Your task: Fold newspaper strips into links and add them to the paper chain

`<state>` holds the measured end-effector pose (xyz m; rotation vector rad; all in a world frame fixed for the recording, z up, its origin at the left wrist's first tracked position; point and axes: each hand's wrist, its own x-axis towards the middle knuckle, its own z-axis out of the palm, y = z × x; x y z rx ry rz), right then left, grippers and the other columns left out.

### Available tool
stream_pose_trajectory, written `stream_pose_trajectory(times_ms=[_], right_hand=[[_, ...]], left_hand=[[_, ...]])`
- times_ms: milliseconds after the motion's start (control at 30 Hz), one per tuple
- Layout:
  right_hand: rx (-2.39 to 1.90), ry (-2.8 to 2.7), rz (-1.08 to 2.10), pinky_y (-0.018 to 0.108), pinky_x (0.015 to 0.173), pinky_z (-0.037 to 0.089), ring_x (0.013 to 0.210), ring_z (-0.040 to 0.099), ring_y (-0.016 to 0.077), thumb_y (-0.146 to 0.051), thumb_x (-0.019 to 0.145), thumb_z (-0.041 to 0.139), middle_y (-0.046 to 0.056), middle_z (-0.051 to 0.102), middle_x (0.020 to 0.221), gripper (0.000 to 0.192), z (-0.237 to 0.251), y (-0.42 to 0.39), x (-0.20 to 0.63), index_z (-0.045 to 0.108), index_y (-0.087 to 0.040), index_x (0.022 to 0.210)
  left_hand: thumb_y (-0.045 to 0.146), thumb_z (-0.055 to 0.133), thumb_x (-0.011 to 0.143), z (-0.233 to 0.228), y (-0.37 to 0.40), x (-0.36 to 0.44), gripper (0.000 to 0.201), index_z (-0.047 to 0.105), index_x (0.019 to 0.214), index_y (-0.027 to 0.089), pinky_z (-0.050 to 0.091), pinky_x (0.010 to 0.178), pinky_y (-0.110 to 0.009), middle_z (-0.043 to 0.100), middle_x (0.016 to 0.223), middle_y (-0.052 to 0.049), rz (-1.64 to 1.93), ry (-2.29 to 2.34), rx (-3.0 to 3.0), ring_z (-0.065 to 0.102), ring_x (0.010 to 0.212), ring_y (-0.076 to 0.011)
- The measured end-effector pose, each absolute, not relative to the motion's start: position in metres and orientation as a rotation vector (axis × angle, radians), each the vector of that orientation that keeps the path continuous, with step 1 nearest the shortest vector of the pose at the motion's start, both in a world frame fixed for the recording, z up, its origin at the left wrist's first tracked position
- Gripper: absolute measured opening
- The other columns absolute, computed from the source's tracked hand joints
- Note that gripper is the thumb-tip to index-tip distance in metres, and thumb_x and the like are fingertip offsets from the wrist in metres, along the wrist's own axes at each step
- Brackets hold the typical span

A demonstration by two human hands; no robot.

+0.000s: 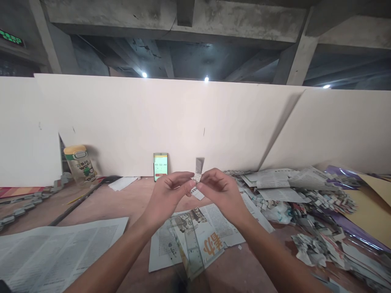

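Note:
Between my two hands, above the table, is a small folded strip of newspaper [199, 165]; one end stands up and another printed end hangs below the fingers. My left hand [172, 189] pinches it from the left with thumb and fingertips. From the right, my right hand [221, 187] pinches the same strip, its thumb close to the left one. Beneath the hands, a newspaper sheet [161, 252] lies on the table, with a clear ruler [194, 248] on it. The fingertips partly hide the middle of the strip.
A phone [160, 167] showing a timer leans against the white board [134, 118]. At left stand a yellow-lidded bottle [81, 165] and a newspaper [76, 248]. Folded paper chains [330, 199], scraps [314, 248] and a plastic bag [277, 212] crowd the right side.

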<state>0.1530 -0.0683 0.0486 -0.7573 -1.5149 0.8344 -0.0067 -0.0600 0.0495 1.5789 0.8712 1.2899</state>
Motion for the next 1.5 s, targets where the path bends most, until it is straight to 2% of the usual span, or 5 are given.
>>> stream_pose_trajectory(times_ms=[167,300,500,900,1500], right_hand=[[-0.744,-1.416,1.041,0.029,0.067,0.043,0.066,0.053,0.0125,-0.031,0.073,0.069,-0.002,0.058,0.070,0.023,0.047,-0.064,0.156,0.059,-0.021,0.092],[-0.767,-1.433,1.030,0.029,0.063,0.042,0.062,0.050,0.0125,-0.032,0.072,0.068,-0.002,0.054,0.064,0.015,0.046,-0.063,0.157,0.061,-0.019,0.076],[-0.812,-1.460,0.958,0.028,0.061,0.040,0.062,0.050,0.0130,-0.033,0.076,0.065,-0.001,0.053,0.060,0.022,0.044,-0.063,0.154,0.056,-0.018,0.062],[-0.756,-1.389,1.002,0.029,0.062,0.040,0.063,0.048,0.0137,-0.036,0.075,0.066,-0.001,0.053,0.063,0.018,0.041,-0.063,0.149,0.063,-0.019,0.079],[-0.476,-1.064,1.243,0.029,0.062,0.037,0.062,0.041,0.0131,-0.038,0.072,0.069,-0.001,0.047,0.065,0.017,0.034,-0.067,0.131,0.064,-0.022,0.075]], left_hand=[[0.036,0.069,0.074,0.050,-0.059,-0.005,0.020,0.072,0.091,0.024,0.049,0.068,-0.024,0.067,0.074,0.001,1.268,0.814,1.578,0.057,0.067,-0.0117],[0.033,0.068,0.076,0.050,-0.060,-0.005,0.019,0.073,0.092,0.026,0.049,0.069,-0.024,0.069,0.078,0.001,1.248,0.808,1.590,0.058,0.070,-0.0120],[0.034,0.066,0.077,0.051,-0.062,-0.003,0.020,0.073,0.092,0.024,0.049,0.069,-0.026,0.072,0.085,-0.002,1.284,0.896,1.679,0.061,0.077,-0.0155],[0.033,0.059,0.079,0.051,-0.065,0.000,0.018,0.073,0.081,0.021,0.050,0.066,-0.029,0.071,0.074,-0.003,1.307,0.952,1.862,0.063,0.077,-0.0200],[0.026,0.064,0.078,0.039,-0.075,0.011,0.009,0.065,0.081,0.017,0.051,0.075,-0.031,0.069,0.081,-0.004,1.620,0.845,1.698,0.064,0.077,-0.0178]])
